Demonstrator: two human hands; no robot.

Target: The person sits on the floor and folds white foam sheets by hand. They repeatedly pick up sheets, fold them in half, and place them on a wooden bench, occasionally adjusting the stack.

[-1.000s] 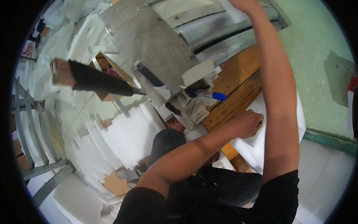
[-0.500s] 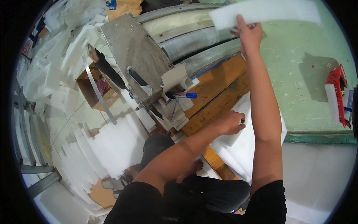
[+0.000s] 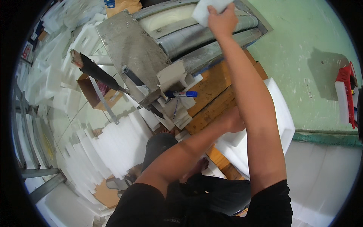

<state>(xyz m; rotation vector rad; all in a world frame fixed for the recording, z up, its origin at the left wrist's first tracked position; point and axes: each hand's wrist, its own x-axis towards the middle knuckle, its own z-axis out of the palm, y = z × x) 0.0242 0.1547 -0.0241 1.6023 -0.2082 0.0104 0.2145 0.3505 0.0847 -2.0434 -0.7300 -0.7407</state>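
Seen from above, the right hand is clamped on a white foam sheet at twelve o'clock over the grey rollers, nearer them than half a second ago. The left hand stays pressed flat on the white foam stack at three o'clock; fingers hidden, grip unclear

We see a blue marker pen lying on foam scraps left of the wooden boards, metal rollers behind them.
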